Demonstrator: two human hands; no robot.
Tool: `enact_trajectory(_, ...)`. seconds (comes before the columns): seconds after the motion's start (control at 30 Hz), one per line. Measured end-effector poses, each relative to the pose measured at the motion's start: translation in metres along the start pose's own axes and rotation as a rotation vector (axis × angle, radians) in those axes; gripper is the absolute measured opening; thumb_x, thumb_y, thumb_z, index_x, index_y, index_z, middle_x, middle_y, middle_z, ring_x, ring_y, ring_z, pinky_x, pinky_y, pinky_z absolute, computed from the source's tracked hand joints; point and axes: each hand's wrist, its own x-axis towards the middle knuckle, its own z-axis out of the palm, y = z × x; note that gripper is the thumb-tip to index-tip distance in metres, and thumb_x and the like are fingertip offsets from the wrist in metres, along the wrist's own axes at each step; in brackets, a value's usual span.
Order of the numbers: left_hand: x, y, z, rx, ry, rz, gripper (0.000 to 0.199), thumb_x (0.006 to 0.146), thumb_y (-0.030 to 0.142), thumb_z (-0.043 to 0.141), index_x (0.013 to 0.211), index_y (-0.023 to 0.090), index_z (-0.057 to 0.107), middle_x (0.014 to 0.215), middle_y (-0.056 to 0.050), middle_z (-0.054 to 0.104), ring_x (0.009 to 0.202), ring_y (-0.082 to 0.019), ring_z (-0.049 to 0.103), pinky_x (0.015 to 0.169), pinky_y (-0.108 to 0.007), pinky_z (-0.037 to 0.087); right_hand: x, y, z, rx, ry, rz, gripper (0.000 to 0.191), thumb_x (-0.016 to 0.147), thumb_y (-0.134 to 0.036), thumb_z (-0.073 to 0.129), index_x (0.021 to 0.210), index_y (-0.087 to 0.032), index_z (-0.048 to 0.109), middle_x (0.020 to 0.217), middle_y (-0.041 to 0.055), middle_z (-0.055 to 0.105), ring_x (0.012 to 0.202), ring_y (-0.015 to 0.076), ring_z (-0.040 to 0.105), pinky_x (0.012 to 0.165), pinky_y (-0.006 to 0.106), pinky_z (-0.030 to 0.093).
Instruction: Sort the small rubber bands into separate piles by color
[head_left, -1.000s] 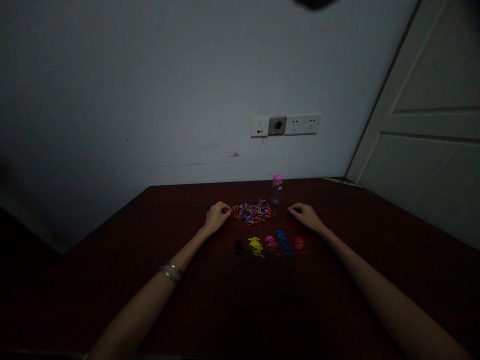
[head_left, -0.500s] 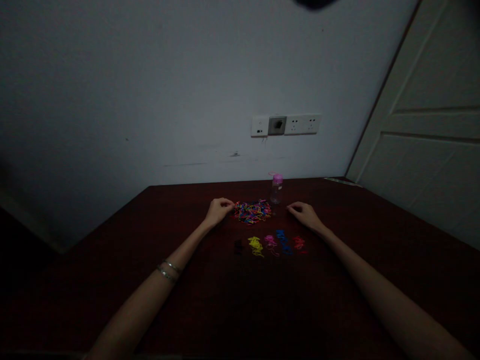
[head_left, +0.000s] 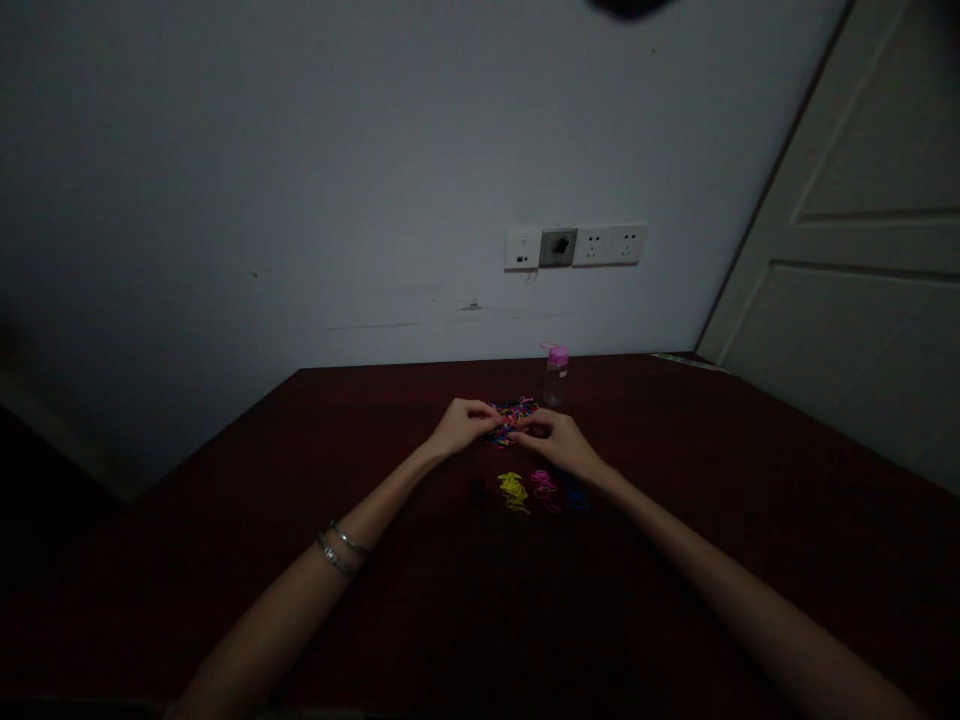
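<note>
A mixed pile of small coloured loops point(head_left: 517, 407), which look like rubber bands, lies on the dark red-brown table point(head_left: 420, 620). At its left side my left hand point(head_left: 465, 426) has thumb and fingers pinched together; whatever is between them is too small to make out. My right hand point(head_left: 559, 442) reaches in from the right, thumb and forefinger apart at the pile's near right side. Closer to me lie separate groups: yellow loops point(head_left: 514, 491), pink loops point(head_left: 544, 488) and blue loops point(head_left: 576, 495), the blue partly behind my right wrist. A black group on the left is barely visible.
A clear bottle with a pink lid point(head_left: 556, 376) stands just behind the pile. Behind the table is a pale wall with a row of sockets point(head_left: 574, 246). A white panelled door point(head_left: 862, 300) is on the right.
My right hand has moved left to the pile, now covering the red group and part of the blue. My left hand has shifted right, over the pile's left part.
</note>
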Motion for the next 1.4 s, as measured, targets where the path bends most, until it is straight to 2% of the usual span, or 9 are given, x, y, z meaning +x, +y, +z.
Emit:
enact_trajectory(0.2,-0.004,0.004,0.008,0.025,-0.047,0.054,0.016,0.066,0.024,0.062,0.071,0.010,0.068,0.069,-0.004,0.065,0.065,-0.012,0.056,0.063,-0.024,0.043,0.000,0.003,0.002,-0.016,0.014,0.022,0.028,0.075,-0.041,0.053,0.082,-0.018,0.068,0.078,0.0048,0.065,0.067,0.0156,0.056,0.061,0.026,0.043)
enact_trajectory(0.43,-0.004,-0.001,0.009,0.052,-0.060,0.035,0.016,0.067,0.024,0.061,0.073,0.011,0.068,0.071,-0.005,0.066,0.066,-0.013,0.057,0.064,-0.024,0.044,0.002,0.009,-0.003,-0.052,0.019,0.027,0.022,0.075,-0.033,0.052,0.078,-0.018,0.068,0.075,0.0038,0.065,0.065,0.0153,0.056,0.061,0.025,0.043)
enact_trajectory(0.6,-0.003,-0.002,0.009,0.075,-0.040,0.030,0.015,0.067,0.024,0.061,0.071,0.011,0.068,0.069,-0.004,0.065,0.064,-0.012,0.056,0.062,-0.024,0.043,0.004,0.031,-0.011,-0.090,0.080,0.094,0.023,0.073,-0.032,0.052,0.081,-0.018,0.068,0.082,0.0048,0.067,0.071,0.0174,0.059,0.067,0.027,0.045)
enact_trajectory(0.77,-0.004,-0.001,0.009,0.071,-0.057,0.024,0.015,0.066,0.023,0.060,0.071,0.010,0.067,0.067,-0.004,0.065,0.062,-0.012,0.055,0.060,-0.023,0.042,0.007,0.055,-0.029,-0.143,0.164,0.129,0.026,0.072,-0.026,0.050,0.090,-0.018,0.067,0.091,0.0060,0.067,0.083,0.0192,0.060,0.075,0.029,0.044)
enact_trajectory(0.93,-0.008,0.000,0.014,0.155,-0.099,0.038,0.017,0.067,0.024,0.058,0.071,0.011,0.068,0.063,-0.003,0.063,0.057,-0.010,0.051,0.054,-0.021,0.037,0.008,0.072,-0.048,-0.183,0.211,0.175,0.030,0.071,-0.024,0.047,0.091,-0.016,0.067,0.088,0.0068,0.067,0.077,0.0185,0.060,0.071,0.028,0.044)
enact_trajectory(1.1,-0.010,0.008,0.033,0.260,-0.191,0.108,0.017,0.068,0.020,0.055,0.072,0.011,0.068,0.059,-0.002,0.059,0.052,-0.008,0.045,0.048,-0.019,0.031,0.004,0.092,-0.054,-0.211,0.213,0.273,0.030,0.069,-0.025,0.047,0.087,-0.015,0.068,0.081,0.0067,0.067,0.070,0.0180,0.060,0.066,0.027,0.044)
enact_trajectory(1.2,-0.009,0.017,0.052,0.297,-0.281,0.202,0.015,0.068,0.017,0.054,0.072,0.011,0.068,0.062,-0.002,0.059,0.055,-0.008,0.047,0.050,-0.019,0.032,0.001,0.104,-0.053,-0.202,0.179,0.304,0.030,0.069,-0.024,0.047,0.089,-0.014,0.067,0.080,0.0058,0.067,0.069,0.0171,0.060,0.065,0.026,0.044)
enact_trajectory(1.4,-0.008,0.031,0.088,0.435,-0.416,0.333,0.018,0.070,0.021,0.054,0.079,0.015,0.068,0.072,-0.002,0.061,0.062,-0.009,0.051,0.057,-0.019,0.036,-0.002,0.114,-0.053,-0.223,0.170,0.324,0.030,0.069,-0.024,0.047,0.088,-0.014,0.067,0.078,0.0056,0.067,0.070,0.0166,0.060,0.064,0.024,0.043)
